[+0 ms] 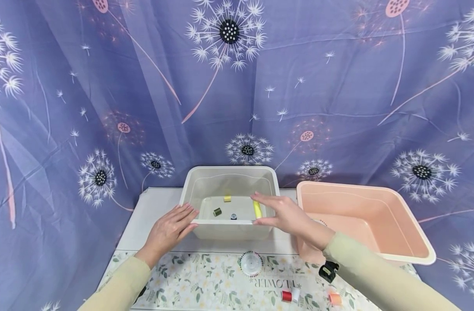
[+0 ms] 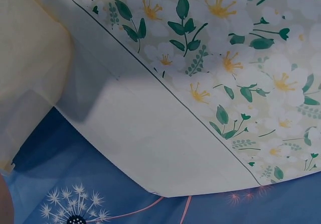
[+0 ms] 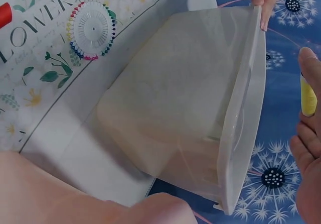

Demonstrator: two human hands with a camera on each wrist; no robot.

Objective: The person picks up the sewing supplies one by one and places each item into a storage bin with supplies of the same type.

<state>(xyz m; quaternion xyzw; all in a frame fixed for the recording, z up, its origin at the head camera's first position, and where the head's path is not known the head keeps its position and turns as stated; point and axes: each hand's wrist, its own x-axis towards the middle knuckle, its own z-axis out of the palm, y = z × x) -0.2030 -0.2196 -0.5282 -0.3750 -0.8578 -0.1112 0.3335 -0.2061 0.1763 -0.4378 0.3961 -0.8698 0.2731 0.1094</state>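
On the table (image 1: 153,205), the left tub (image 1: 233,231) is standing by the far edge, with three spools (image 1: 217,212) lying inside. The right tub (image 1: 361,199) is occupying the far right corner. The pin wheel (image 1: 251,264) is lying before the left tub; three other spools (image 1: 286,296) are lying farther right, toward the near edge.

Can only make out one word tbh: "FLOWER" (image 1: 275,284), all caps w/ an asterisk at each end, printed on the floral-print table mat (image 1: 206,280). Upside down in head cam. Tilted in R wrist cam, cut to "LOWER" at the edge. Also got a line of tiny script (image 3: 42,36) right under, too faint to read.
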